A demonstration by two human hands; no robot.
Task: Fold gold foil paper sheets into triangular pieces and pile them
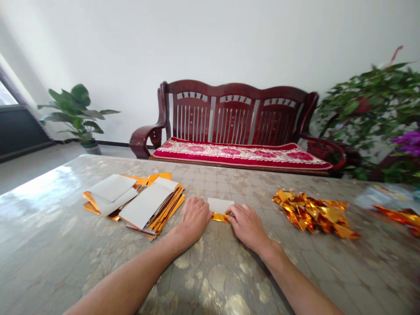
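In the head view, your left hand [196,216] lay palm down at the left end of a small sheet [220,204], its fingers bent, though whether they pinched or only pressed could not be told; your right hand [247,222] had its thumb and fingertips closed on the right end; the sheet lay flat on the patterned table [210,284] straight before you, white on its far part, with a gold strip [219,217] along the near edge, and your hands covered both ends; just beside your left hand, on its outer side, sat a loose stack of white and gold sheets [146,208], its edges fanned towards your knuckles; to the right, apart from your right hand, was a heap of folded gold pieces [311,213], and beyond it a clear plastic bag [382,197] with orange foil [400,216] near the edge; past the table stood a dark red wooden bench [231,116] with a floral cushion [243,153], between a potted plant [78,113] and dense foliage [367,109]
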